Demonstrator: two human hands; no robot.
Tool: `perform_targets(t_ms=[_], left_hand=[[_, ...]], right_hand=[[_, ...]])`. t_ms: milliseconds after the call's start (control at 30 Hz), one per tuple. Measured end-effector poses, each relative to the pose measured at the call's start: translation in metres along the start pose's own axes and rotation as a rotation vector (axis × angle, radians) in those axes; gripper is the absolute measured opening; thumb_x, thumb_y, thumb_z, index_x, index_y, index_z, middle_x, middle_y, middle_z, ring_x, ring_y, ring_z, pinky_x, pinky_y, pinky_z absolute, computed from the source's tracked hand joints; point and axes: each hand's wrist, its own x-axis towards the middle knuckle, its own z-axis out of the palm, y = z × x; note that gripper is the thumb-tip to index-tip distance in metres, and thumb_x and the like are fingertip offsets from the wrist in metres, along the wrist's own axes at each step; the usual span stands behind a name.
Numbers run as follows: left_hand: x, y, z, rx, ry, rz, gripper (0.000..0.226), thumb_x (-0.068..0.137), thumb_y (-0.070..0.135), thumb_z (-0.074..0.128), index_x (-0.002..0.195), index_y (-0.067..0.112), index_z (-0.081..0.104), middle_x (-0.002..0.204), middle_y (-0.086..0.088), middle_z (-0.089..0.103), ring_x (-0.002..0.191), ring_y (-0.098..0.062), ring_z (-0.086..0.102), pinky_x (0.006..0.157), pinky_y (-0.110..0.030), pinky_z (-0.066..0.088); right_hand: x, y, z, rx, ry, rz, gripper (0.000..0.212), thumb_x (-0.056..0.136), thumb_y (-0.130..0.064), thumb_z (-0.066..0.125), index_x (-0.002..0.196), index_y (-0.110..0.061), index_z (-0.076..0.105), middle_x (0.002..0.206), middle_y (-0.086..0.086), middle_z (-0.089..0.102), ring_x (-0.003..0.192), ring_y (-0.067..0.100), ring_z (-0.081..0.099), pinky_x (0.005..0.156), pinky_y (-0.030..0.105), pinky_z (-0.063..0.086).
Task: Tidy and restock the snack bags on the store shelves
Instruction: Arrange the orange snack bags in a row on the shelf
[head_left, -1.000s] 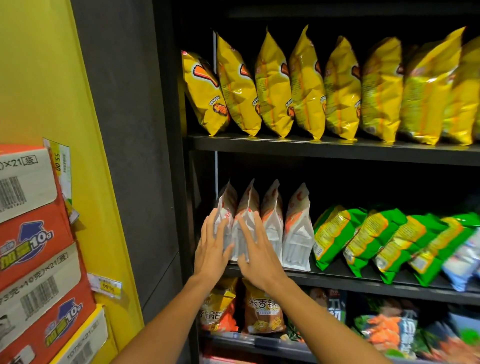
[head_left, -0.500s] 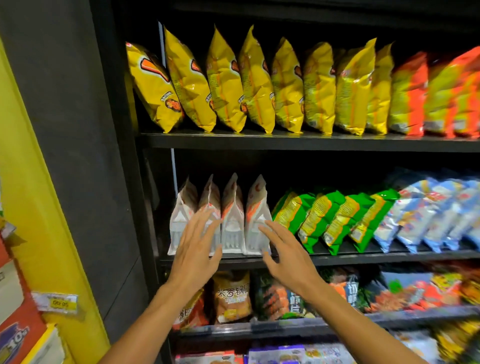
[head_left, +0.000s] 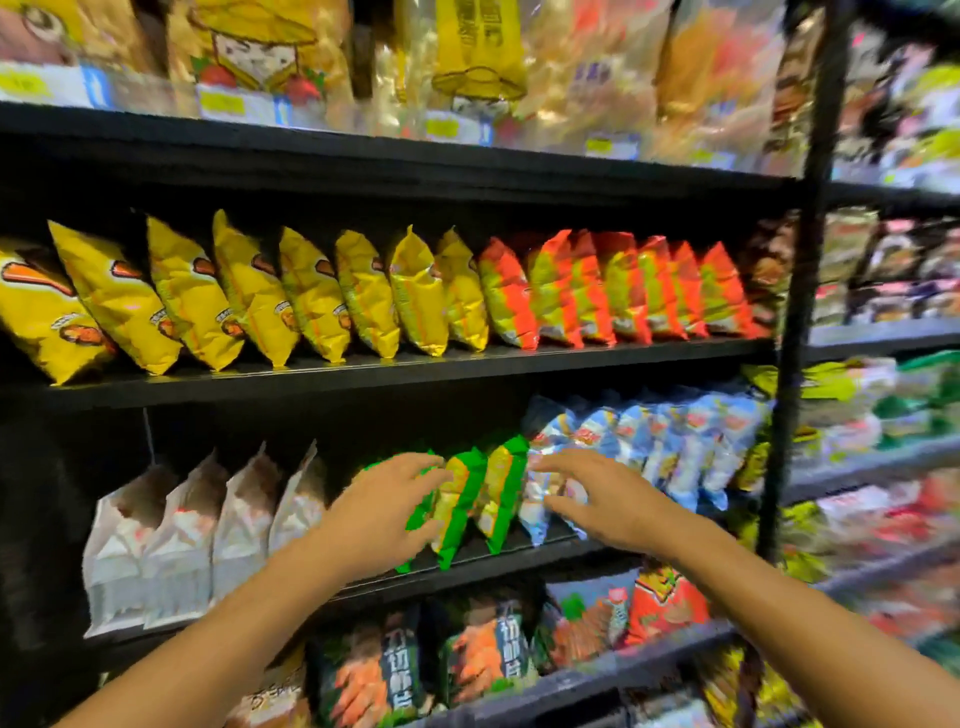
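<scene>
A row of green snack bags (head_left: 496, 488) stands on the middle black shelf (head_left: 483, 564), between white bags (head_left: 176, 535) on the left and blue-white bags (head_left: 675, 441) on the right. My left hand (head_left: 384, 506) reaches to the left end of the green row, fingers spread and touching the leftmost green bags, which it partly hides. My right hand (head_left: 597, 499) is at the right end of the green row, fingers spread over the first blue-white bags. Neither hand grips a bag. The picture is blurred by motion.
Yellow bags (head_left: 249, 296) and orange-red bags (head_left: 613, 291) fill the shelf above. Dark bags with orange pictures (head_left: 483, 654) sit on the shelf below. A black upright post (head_left: 800, 322) divides this bay from more shelves to the right.
The view has swung right and up, away from the yellow wall. Both hands have moved right from the white bags to the two ends of the green row.
</scene>
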Motion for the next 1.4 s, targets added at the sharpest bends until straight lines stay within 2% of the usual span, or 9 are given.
perform_targets(t_ms=[100, 167, 300, 567, 733, 900, 1033, 1200, 1400], left_hand=[[0.047, 0.046, -0.011, -0.001, -0.046, 0.006, 0.079, 0.085, 0.067, 0.030, 0.149, 0.025, 0.049, 0.157, 0.003, 0.045, 0.146, -0.019, 0.039, 0.118, -0.034, 0.033], [0.075, 0.072, -0.020, -0.005, -0.046, 0.039, 0.071, 0.092, 0.063, 0.038, 0.152, 0.025, 0.046, 0.158, 0.004, 0.041, 0.148, -0.017, 0.035, 0.119, -0.032, 0.030], [0.121, 0.107, -0.024, 0.029, -0.029, 0.079, 0.071, 0.092, 0.064, 0.035, 0.151, 0.025, 0.047, 0.157, 0.003, 0.044, 0.146, -0.018, 0.037, 0.116, -0.030, 0.031], [0.218, 0.129, 0.007, 0.052, 0.000, 0.185, 0.058, 0.102, 0.048, 0.053, 0.154, 0.023, 0.044, 0.159, 0.002, 0.040, 0.148, -0.020, 0.034, 0.116, -0.034, 0.031], [0.294, 0.125, 0.030, 0.054, 0.025, 0.252, 0.081, 0.088, 0.066, 0.023, 0.154, 0.023, 0.042, 0.159, -0.001, 0.040, 0.147, -0.023, 0.034, 0.117, -0.036, 0.029], [0.378, 0.119, 0.050, 0.082, 0.120, 0.362, 0.060, 0.103, 0.049, 0.051, 0.155, 0.022, 0.040, 0.161, -0.002, 0.036, 0.149, -0.026, 0.031, 0.121, -0.037, 0.024], [0.430, 0.128, 0.071, 0.101, 0.169, 0.440, 0.056, 0.097, 0.046, 0.057, 0.145, 0.018, 0.053, 0.152, -0.007, 0.050, 0.142, -0.032, 0.044, 0.117, -0.042, 0.035], [0.477, 0.149, 0.089, 0.079, 0.173, 0.417, 0.061, 0.104, 0.050, 0.048, 0.157, 0.024, 0.037, 0.166, -0.002, 0.030, 0.156, -0.026, 0.018, 0.126, -0.036, 0.010], [0.524, 0.164, 0.098, 0.126, 0.242, 0.380, 0.065, 0.101, 0.053, 0.037, 0.155, 0.018, 0.043, 0.165, -0.006, 0.032, 0.155, -0.028, 0.021, 0.126, -0.038, 0.011]], right_hand=[[-0.028, 0.046, -0.040, -0.014, -0.002, 0.051, 0.048, 0.102, -0.046, 0.059, 0.148, -0.033, 0.051, 0.154, -0.010, 0.049, 0.135, 0.016, 0.051, 0.108, 0.034, 0.043], [-0.042, 0.071, -0.060, -0.011, -0.008, 0.082, 0.048, 0.103, -0.047, 0.057, 0.149, -0.037, 0.048, 0.157, -0.011, 0.045, 0.135, 0.015, 0.051, 0.108, 0.035, 0.044], [-0.056, 0.114, -0.086, 0.004, 0.030, 0.133, 0.049, 0.103, -0.049, 0.056, 0.150, -0.039, 0.046, 0.159, -0.012, 0.042, 0.139, 0.015, 0.048, 0.112, 0.039, 0.042], [-0.036, 0.190, -0.110, -0.007, 0.087, 0.209, 0.053, 0.103, -0.049, 0.056, 0.152, -0.034, 0.044, 0.159, -0.010, 0.042, 0.144, 0.016, 0.043, 0.114, 0.039, 0.040], [0.000, 0.237, -0.131, -0.094, 0.094, 0.241, 0.054, 0.103, -0.046, 0.058, 0.153, -0.031, 0.045, 0.158, -0.009, 0.044, 0.146, 0.014, 0.041, 0.117, 0.035, 0.037], [0.043, 0.281, -0.158, -0.154, 0.144, 0.272, 0.054, 0.103, -0.043, 0.059, 0.153, -0.029, 0.045, 0.157, -0.008, 0.045, 0.145, 0.015, 0.042, 0.117, 0.036, 0.038], [0.067, 0.321, -0.165, -0.160, 0.210, 0.285, 0.053, 0.100, -0.045, 0.062, 0.150, -0.033, 0.047, 0.153, -0.009, 0.050, 0.141, 0.015, 0.046, 0.115, 0.038, 0.041], [0.090, 0.368, -0.169, -0.142, 0.267, 0.270, 0.058, 0.100, -0.044, 0.063, 0.153, -0.031, 0.044, 0.153, -0.009, 0.049, 0.140, 0.014, 0.047, 0.114, 0.035, 0.042], [0.125, 0.418, -0.179, -0.059, 0.383, 0.204, 0.070, 0.100, -0.042, 0.064, 0.160, -0.030, 0.029, 0.162, -0.009, 0.036, 0.148, 0.015, 0.036, 0.117, 0.040, 0.040]])
